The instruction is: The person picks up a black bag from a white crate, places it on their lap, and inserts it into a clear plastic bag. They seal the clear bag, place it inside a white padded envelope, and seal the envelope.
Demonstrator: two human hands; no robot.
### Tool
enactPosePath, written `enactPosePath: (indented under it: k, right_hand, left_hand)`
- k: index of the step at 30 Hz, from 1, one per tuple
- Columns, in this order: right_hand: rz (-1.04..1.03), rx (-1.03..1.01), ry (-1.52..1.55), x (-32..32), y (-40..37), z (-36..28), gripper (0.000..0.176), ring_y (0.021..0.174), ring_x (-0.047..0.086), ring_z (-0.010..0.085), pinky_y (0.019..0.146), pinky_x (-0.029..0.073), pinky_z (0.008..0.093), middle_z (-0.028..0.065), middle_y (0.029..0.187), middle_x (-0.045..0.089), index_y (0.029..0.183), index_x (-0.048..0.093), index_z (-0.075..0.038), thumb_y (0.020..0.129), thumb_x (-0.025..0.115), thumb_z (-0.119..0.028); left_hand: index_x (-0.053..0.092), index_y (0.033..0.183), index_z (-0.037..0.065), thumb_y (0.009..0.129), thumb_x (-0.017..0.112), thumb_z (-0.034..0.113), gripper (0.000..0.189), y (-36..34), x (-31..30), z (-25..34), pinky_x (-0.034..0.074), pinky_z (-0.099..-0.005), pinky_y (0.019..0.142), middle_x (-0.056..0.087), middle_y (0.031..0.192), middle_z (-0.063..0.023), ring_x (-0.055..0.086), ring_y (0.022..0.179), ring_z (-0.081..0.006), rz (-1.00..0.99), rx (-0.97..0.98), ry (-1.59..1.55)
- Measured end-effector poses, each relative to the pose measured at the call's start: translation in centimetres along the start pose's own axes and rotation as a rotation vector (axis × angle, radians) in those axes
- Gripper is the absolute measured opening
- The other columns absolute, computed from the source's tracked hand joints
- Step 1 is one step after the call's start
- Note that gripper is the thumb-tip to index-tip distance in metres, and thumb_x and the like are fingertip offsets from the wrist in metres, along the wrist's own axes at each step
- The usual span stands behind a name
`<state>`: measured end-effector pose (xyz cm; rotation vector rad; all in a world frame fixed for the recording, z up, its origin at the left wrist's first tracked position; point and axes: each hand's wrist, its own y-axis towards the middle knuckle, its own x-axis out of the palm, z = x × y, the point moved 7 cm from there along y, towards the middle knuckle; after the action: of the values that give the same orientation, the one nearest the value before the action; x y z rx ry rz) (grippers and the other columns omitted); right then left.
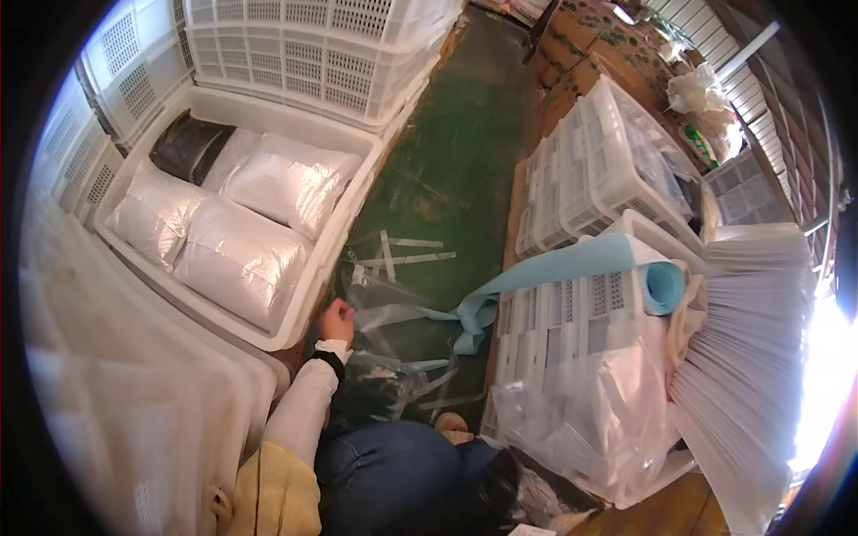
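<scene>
My left hand (337, 320), in a white sleeve with a black cuff band, reaches down just outside the corner of a white plastic crate (284, 335). Its fingers are curled closed, and what they may hold cannot be made out. Beside it, crumpled clear plastic film (380, 284) with pale tape strips lies on the green floor. In the crate lie several silvery-white padded packages (237, 261) and one black package (191, 147). My right hand is out of view.
Stacked white crates (304, 62) stand behind the filled one. On the right, more crates (581, 170) carry a light blue roll (661, 288) whose strip trails to the green floor (465, 134). A thick fan of white sheets (746, 357) stands at far right; brown cartons (581, 62) sit beyond.
</scene>
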<state>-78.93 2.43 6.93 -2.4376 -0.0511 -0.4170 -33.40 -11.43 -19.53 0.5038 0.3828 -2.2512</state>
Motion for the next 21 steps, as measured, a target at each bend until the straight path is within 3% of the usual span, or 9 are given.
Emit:
enactPosePath:
  k: [2, 5, 10, 11, 12, 14, 17, 20, 21]
  right_hand:
    - [-0.027, -0.019, -0.048, 0.5, -0.2, -0.5, 0.046, 0.095, 0.054, 0.0219, 0.084, 0.042, 0.0358, 0.0121, 0.108, 0.059, 0.112, 0.052, -0.001, 0.082, 0.058, -0.035]
    - [-0.063, -0.075, -0.208, 2.3, -0.3, -2.1, 0.044, 0.093, 0.054, 0.0205, 0.082, 0.042, 0.0340, 0.0119, 0.106, 0.059, 0.110, 0.053, 0.001, 0.083, 0.057, -0.034]
    - [-0.074, -0.322, -0.752, 7.5, 0.7, -5.6, 0.041, 0.090, 0.054, 0.0183, 0.079, 0.043, 0.0310, 0.0115, 0.103, 0.060, 0.107, 0.054, 0.003, 0.086, 0.055, -0.032]
    - [-0.108, -0.506, -0.769, 8.6, 1.2, -6.0, 0.036, 0.078, 0.060, 0.0302, 0.072, 0.044, 0.0338, 0.0186, 0.082, 0.064, 0.090, 0.058, 0.008, 0.086, 0.056, -0.028]
    - [-0.092, -0.584, -0.994, 9.9, 0.8, -6.4, 0.040, 0.070, 0.059, 0.0370, 0.065, 0.045, 0.0387, 0.0240, 0.074, 0.061, 0.086, 0.059, 0.007, 0.086, 0.057, -0.033]
    - [-0.080, -0.767, -1.123, 13.2, -1.0, -7.4, 0.044, 0.058, 0.056, 0.0421, 0.053, 0.044, 0.0443, 0.0245, 0.061, 0.057, 0.073, 0.059, 0.004, 0.086, 0.056, -0.038]
    - [0.092, -1.019, -1.564, 15.1, -2.5, -6.3, 0.048, 0.043, 0.054, 0.0355, 0.039, 0.041, 0.0433, 0.0185, 0.046, 0.051, 0.058, 0.052, -0.006, 0.085, 0.055, -0.044]
    - [0.128, -1.055, -1.625, 16.3, -4.5, -6.3, 0.046, 0.041, 0.053, 0.0338, 0.038, 0.040, 0.0410, 0.0161, 0.044, 0.050, 0.056, 0.052, -0.008, 0.085, 0.056, -0.044]
    - [0.128, -1.029, -1.646, 16.4, -4.8, -6.6, 0.042, 0.044, 0.055, 0.0329, 0.039, 0.041, 0.0401, 0.0166, 0.051, 0.054, 0.059, 0.051, -0.008, 0.084, 0.058, -0.041]
  left_hand:
    - [0.052, 0.083, 0.001, 0.080, 0.059, 0.004, 0.009, -1.6, -3.0, 7.6, 0.047, -0.0346, 0.067, 0.061, 0.075, -0.0157, 0.062, 0.074, -0.0318, 0.018, 0.206, -0.143]
    - [0.050, 0.087, 0.000, 0.085, 0.051, 0.000, 0.002, -4.4, -6.8, 16.2, 0.047, -0.0307, 0.068, 0.063, 0.078, -0.0150, 0.064, 0.078, -0.0247, -0.249, 0.321, -0.361]
    - [0.055, 0.095, -0.001, 0.088, 0.047, 0.001, 0.011, -10.8, -16.3, 28.8, 0.049, -0.0276, 0.073, 0.066, 0.083, -0.0127, 0.066, 0.081, -0.0190, -0.317, 0.439, -0.361]
    - [0.057, 0.095, -0.001, 0.088, 0.047, 0.001, 0.013, -12.2, -18.0, 31.1, 0.049, -0.0277, 0.073, 0.066, 0.084, -0.0124, 0.066, 0.081, -0.0190, -0.307, 0.485, -0.320]
    - [0.058, 0.096, 0.000, 0.087, 0.047, 0.001, 0.014, -13.4, -19.5, 33.1, 0.049, -0.0277, 0.073, 0.066, 0.084, -0.0121, 0.066, 0.082, -0.0190, -0.299, 0.530, -0.280]
    - [0.061, 0.095, 0.001, 0.085, 0.049, 0.001, 0.016, -15.3, -21.8, 36.2, 0.048, -0.0296, 0.072, 0.066, 0.085, -0.0104, 0.065, 0.081, -0.0234, -0.246, 0.649, -0.168]
    - [0.062, 0.092, 0.002, 0.084, 0.050, 0.001, 0.014, -17.4, -23.6, 39.1, 0.046, -0.0316, 0.075, 0.066, 0.088, -0.0097, 0.063, 0.084, -0.0264, -0.184, 0.770, -0.026]
    - [0.062, 0.088, 0.005, 0.082, 0.051, 0.001, 0.013, -19.1, -23.9, 40.4, 0.042, -0.0339, 0.083, 0.065, 0.094, -0.0082, 0.059, 0.091, -0.0261, -0.144, 0.857, 0.070]
    - [0.061, 0.087, 0.006, 0.081, 0.051, 0.000, 0.013, -19.9, -23.9, 40.6, 0.039, -0.0347, 0.087, 0.065, 0.097, -0.0072, 0.058, 0.094, -0.0249, -0.146, 0.865, 0.091]
